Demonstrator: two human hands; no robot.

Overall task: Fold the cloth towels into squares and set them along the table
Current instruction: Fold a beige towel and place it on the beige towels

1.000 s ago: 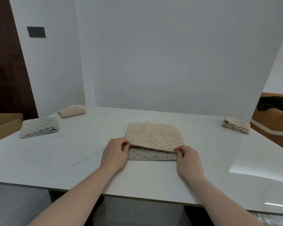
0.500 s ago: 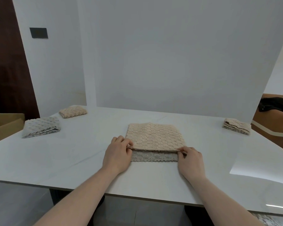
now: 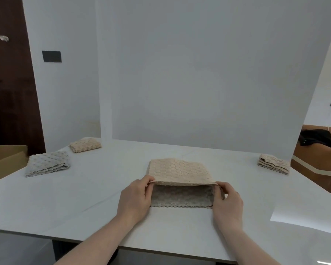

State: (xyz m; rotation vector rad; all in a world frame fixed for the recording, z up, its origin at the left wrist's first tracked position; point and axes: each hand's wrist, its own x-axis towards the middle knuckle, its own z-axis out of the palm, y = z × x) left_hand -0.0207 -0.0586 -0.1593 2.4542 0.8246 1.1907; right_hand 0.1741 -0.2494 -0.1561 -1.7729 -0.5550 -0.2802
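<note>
A beige waffle-textured towel point(image 3: 179, 172) lies in the middle of the white table point(image 3: 84, 197), on top of a grey towel point(image 3: 182, 197) whose near part shows beneath it. My left hand point(image 3: 135, 200) pinches the beige towel's near left corner. My right hand point(image 3: 227, 202) pinches its near right corner. Both corners are lifted a little off the grey towel, so the beige towel's near edge hangs raised between my hands.
A folded grey towel point(image 3: 48, 165) and a folded beige towel point(image 3: 85, 147) lie at the table's left side. A folded beige stack point(image 3: 273, 163) sits at the far right. A cardboard box point(image 3: 6, 159) stands off the left edge, a brown seat point(image 3: 313, 165) off the right.
My hands have raised the beige towel's near edge, which lay almost flat before. More of the grey towel underneath now shows.
</note>
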